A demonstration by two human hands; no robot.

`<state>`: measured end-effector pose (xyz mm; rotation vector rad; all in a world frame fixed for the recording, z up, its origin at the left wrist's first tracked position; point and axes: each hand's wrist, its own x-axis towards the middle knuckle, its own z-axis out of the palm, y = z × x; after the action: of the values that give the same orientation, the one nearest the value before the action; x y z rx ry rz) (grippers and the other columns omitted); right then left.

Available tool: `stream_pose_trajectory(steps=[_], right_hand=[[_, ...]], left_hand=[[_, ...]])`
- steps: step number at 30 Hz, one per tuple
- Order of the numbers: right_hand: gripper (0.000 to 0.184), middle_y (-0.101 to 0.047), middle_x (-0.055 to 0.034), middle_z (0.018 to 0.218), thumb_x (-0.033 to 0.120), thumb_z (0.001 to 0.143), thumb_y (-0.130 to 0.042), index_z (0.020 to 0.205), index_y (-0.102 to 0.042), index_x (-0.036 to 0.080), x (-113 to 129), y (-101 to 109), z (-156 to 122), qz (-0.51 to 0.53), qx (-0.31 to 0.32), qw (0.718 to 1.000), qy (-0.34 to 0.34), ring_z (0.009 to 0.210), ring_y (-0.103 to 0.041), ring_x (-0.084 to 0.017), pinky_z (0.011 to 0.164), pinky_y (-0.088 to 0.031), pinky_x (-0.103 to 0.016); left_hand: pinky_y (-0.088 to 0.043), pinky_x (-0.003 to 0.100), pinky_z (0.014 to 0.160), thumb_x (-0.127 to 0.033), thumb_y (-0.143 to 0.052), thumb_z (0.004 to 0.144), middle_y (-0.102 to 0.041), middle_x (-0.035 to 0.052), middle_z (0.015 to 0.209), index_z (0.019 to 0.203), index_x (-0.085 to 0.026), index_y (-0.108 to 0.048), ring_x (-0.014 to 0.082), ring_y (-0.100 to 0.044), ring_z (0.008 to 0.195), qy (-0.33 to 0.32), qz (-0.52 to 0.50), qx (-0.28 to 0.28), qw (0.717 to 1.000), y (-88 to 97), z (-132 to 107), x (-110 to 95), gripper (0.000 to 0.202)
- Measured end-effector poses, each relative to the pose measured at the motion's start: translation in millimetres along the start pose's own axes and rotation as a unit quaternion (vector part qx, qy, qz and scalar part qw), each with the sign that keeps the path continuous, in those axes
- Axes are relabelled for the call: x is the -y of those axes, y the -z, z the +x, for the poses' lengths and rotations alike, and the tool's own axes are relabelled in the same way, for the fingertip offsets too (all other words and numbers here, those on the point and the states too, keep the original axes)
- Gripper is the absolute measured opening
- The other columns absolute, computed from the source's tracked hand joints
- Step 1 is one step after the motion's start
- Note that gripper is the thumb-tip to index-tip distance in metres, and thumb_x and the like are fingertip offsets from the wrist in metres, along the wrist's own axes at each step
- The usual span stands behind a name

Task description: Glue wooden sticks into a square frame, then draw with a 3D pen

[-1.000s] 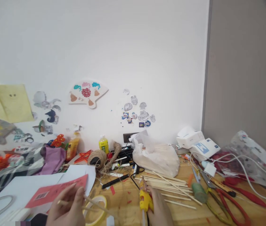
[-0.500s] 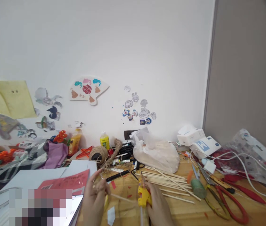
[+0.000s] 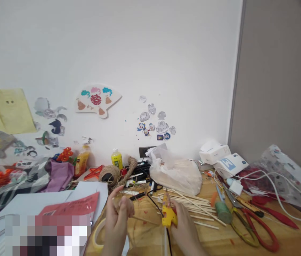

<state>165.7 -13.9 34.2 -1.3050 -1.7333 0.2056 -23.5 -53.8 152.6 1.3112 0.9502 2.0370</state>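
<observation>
Beside a worker's left wrist lies a ring of tape [image 3: 95, 237] on the crowded wooden bench [image 3: 142, 245], where the left hand [image 3: 117, 217] pinches a thin wooden stick [image 3: 145, 219], its fingers [image 3: 130, 207] curled in and the index finger [image 3: 115, 193] raised. The right hand [image 3: 184, 227] wraps closed around the handle of a yellow glue gun [image 3: 169, 217], front and center over the bench. The stick reaches across the gap toward the gun (blur hides its far end, so contact cannot be judged).

Steady handling would seem to call for gripping the stick well back from its tip, keeping the nozzle [image 3: 166, 195] clear of bare skin and leaving the black cord [image 3: 169, 241] slack.

The gun's nozzle points away from the worker; reddish marks show near its front, and a translucent glue rod [image 3: 165, 241] juts from the rear. The stick looks slim and plain, like the pale sticks [image 3: 190, 202] strewn just beyond the right hand.
</observation>
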Motion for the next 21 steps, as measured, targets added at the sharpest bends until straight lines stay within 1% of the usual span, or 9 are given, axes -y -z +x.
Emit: stream_pose_trajectory(steps=[3,5,8,11,13,15,17,19,21], right_hand=[[0.062,-0.061,-0.0069,0.115,-0.001,0.061,-0.044,0.118,-0.053,0.020,13.4,1.2,-5.8,0.037,0.038,0.997,0.048,0.109,-0.054,-0.022,0.094,-0.040,-0.033],[0.062,-0.061,-0.0064,0.114,-0.001,0.061,-0.042,0.118,-0.054,0.021,21.5,2.7,-8.6,0.053,0.073,0.994,0.060,0.108,-0.053,-0.022,0.094,-0.040,-0.033],[0.059,-0.061,-0.0069,0.112,-0.001,0.061,-0.042,0.115,-0.055,0.020,28.9,3.2,-11.3,0.057,0.123,0.989,0.062,0.105,-0.053,-0.022,0.091,-0.040,-0.034],[0.061,-0.060,-0.0084,0.114,-0.001,0.059,-0.043,0.115,-0.056,0.018,31.5,2.8,-12.5,0.051,0.154,0.985,0.059,0.108,-0.051,-0.023,0.093,-0.038,-0.034],[0.063,-0.060,-0.0090,0.115,-0.001,0.057,-0.043,0.115,-0.057,0.017,32.4,3.0,-12.8,0.043,0.170,0.983,0.051,0.110,-0.050,-0.024,0.094,-0.038,-0.034],[0.063,-0.060,-0.0086,0.114,-0.001,0.054,-0.044,0.113,-0.059,0.018,33.6,3.2,-12.5,0.032,0.190,0.980,0.044,0.108,-0.051,-0.024,0.093,-0.038,-0.034],[0.064,-0.061,-0.0077,0.112,-0.001,0.053,-0.045,0.112,-0.060,0.018,35.1,2.8,-11.6,0.024,0.213,0.976,0.043,0.106,-0.052,-0.024,0.093,-0.039,-0.033],[0.067,-0.061,-0.0068,0.114,-0.001,0.053,-0.046,0.115,-0.060,0.019,36.5,1.5,-10.4,0.018,0.237,0.970,0.050,0.106,-0.052,-0.024,0.093,-0.038,-0.032],[0.068,-0.061,-0.0060,0.116,0.000,0.055,-0.048,0.119,-0.059,0.020,37.5,-0.2,-9.7,0.009,0.258,0.965,0.056,0.107,-0.051,-0.024,0.094,-0.038,-0.033]], left_hand=[[-0.033,0.018,0.042,-0.042,-0.054,0.085,-0.037,-0.0119,0.045,0.114,-0.023,-0.045,0.0081,-0.034,0.040,-0.018,-0.022,-0.003,1.000,-1.7,3.5,-9.2,0.036],[-0.030,0.016,0.041,-0.040,-0.055,0.085,-0.034,-0.0128,0.045,0.115,-0.024,-0.044,0.0068,-0.031,0.039,-0.016,-0.008,-0.015,1.000,0.4,7.8,-14.3,0.036],[-0.026,0.015,0.040,-0.042,-0.060,0.082,-0.032,-0.0137,0.046,0.118,-0.026,-0.041,0.0056,-0.028,0.039,0.038,0.002,-0.002,0.999,2.2,12.1,-10.3,0.044],[-0.020,0.014,0.038,-0.049,-0.061,0.078,-0.029,-0.0146,0.047,0.117,-0.024,-0.041,0.0046,-0.024,0.038,0.118,-0.016,0.059,0.991,0.5,10.4,1.8,0.051],[-0.021,0.015,0.038,-0.052,-0.061,0.077,-0.029,-0.0146,0.047,0.115,-0.022,-0.042,0.0046,-0.025,0.038,0.139,-0.013,0.084,0.987,0.1,7.6,5.9,0.052],[-0.021,0.015,0.037,-0.053,-0.058,0.079,-0.031,-0.0142,0.044,0.111,-0.021,-0.046,0.0051,-0.025,0.036,0.121,0.000,0.075,0.990,2.9,5.8,4.5,0.047],[-0.022,0.017,0.035,-0.052,-0.055,0.081,-0.034,-0.0131,0.041,0.104,-0.021,-0.050,0.0062,-0.028,0.033,0.082,0.016,0.055,0.995,9.2,6.2,0.4,0.039],[-0.029,0.018,0.037,-0.052,-0.052,0.083,-0.040,-0.0108,0.040,0.096,-0.020,-0.054,0.0080,-0.036,0.034,0.053,0.039,0.050,0.997,16.9,8.6,-1.5,0.035],[-0.036,0.021,0.041,-0.053,-0.050,0.083,-0.046,-0.0081,0.040,0.090,-0.018,-0.057,0.0098,-0.043,0.037,0.059,0.069,0.062,0.994,22.8,11.9,1.7,0.036]])
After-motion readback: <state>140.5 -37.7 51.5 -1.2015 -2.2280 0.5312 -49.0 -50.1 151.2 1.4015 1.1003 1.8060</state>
